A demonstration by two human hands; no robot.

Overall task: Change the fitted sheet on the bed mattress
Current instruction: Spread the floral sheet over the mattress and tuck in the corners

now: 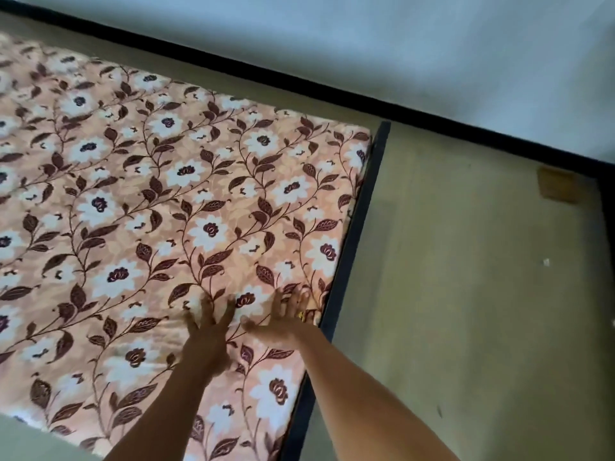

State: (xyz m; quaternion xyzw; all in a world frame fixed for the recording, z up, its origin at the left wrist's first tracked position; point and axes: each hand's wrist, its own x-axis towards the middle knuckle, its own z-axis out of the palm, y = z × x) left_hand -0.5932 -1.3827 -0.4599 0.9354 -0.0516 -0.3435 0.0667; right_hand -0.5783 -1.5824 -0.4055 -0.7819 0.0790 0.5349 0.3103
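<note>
Greenish floor (pixel 466 294), dark bed frame (pixel 352 234) along the mattress edge. Floral fitted sheet (pixel 149 194) lies spread over the mattress. Left hand (pixel 208 327) and right hand (pixel 283 319) laid flat near the frame, fingers spread. Smoothing is best done outward toward the frame, wrinkles pushed off evenly.

I see a greenish-grey floor (pixel 466 294) meeting a pale wall (pixel 366 44) along a black skirting strip (pixel 266 76). Near the floor's far right corner, just beside that strip, lies a flat tan square (pixel 559 184), too blurred to identify. Closer to me, well apart from it, a small white scrap (pixel 546 262) sits on the floor.
</note>
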